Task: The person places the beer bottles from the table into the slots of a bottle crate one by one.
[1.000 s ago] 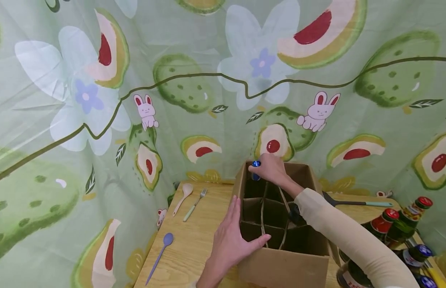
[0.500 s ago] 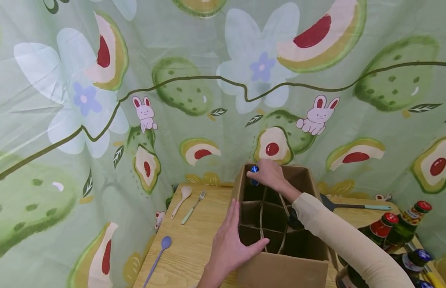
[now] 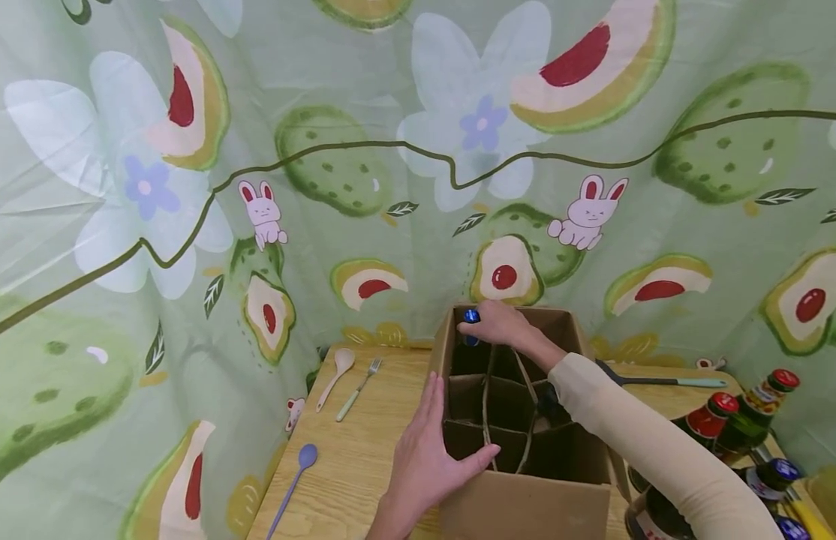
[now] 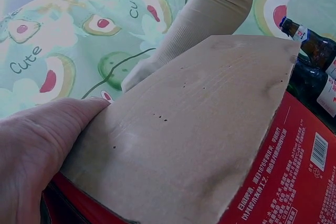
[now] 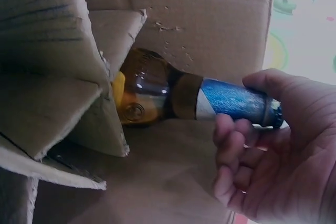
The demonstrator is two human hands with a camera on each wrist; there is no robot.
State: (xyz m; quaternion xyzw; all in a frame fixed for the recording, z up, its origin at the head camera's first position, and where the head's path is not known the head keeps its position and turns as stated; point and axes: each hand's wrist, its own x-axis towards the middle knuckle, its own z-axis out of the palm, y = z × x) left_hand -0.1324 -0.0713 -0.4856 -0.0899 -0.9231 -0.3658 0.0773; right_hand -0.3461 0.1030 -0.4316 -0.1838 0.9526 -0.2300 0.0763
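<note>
Left of the cardboard box (image 3: 526, 495), on the wooden table (image 3: 364, 450), lie a purple spoon (image 3: 293, 480), a beige spoon (image 3: 335, 375) and a green-handled fork (image 3: 357, 388); they have not moved in the last second.

My left hand (image 3: 428, 457) presses on the near-left corner of the box, with straight fingers along the outside wall and the thumb hooked over the rim into the box. It was in the same place one second ago, so it keeps the box steady.

The change is at the far-left compartment of the box. My right hand (image 3: 502, 324) holds the bottle with the blue cap (image 3: 470, 316) by its neck, and it is a little lower than one second ago. In the right wrist view, the brown body is already between the cardboard dividers (image 3: 488, 405) and only the blue foil neck sticks out, pinched between my thumb and curled fingers (image 5: 231, 145). I judge this bottle is almost seated, but whether it touches the bottom I cannot tell.

Right of the box, a dark spatula (image 3: 654, 381) lies on the table, and several more bottles (image 3: 742, 427) with red and blue caps stand near the right wall of the box, not packed yet.
</note>
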